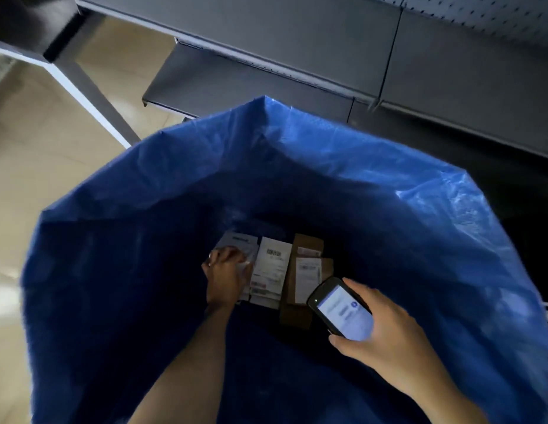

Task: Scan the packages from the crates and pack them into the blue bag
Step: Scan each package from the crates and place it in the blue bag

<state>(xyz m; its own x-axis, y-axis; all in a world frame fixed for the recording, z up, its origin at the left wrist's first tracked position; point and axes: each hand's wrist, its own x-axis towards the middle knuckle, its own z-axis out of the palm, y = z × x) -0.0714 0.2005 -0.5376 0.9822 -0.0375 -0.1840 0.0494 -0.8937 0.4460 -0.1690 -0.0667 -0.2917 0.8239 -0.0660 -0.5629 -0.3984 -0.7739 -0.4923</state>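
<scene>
Packages lie at the bottom of the blue bag (389,194), whose mouth stands wide open around both arms. The left hand (225,276) reaches deep inside, its fingers bent over a grey-white package (239,240) and holding it against the bag's floor; a ring shows on one finger. A dark printed line crosses the top of that package, too small to read.

Just beyond those fingertips, touching the held package, lies a white package (271,270) with a black barcode near its top and smaller printed blocks lower down, none legible. Farther from the fingers, on the other side of it, sit brown boxes (308,243); a white label (309,278) lies on them, its print blurred.

The right hand (386,335) hovers higher, near the bag's mouth, fingers and thumb clamped round a black phone (343,310). The phone's screen is lit pale blue and white with a round blue icon near the fingertips; its text cannot be read.

Grey shelves (266,41) stand behind the bag, above a beige floor (37,179).
</scene>
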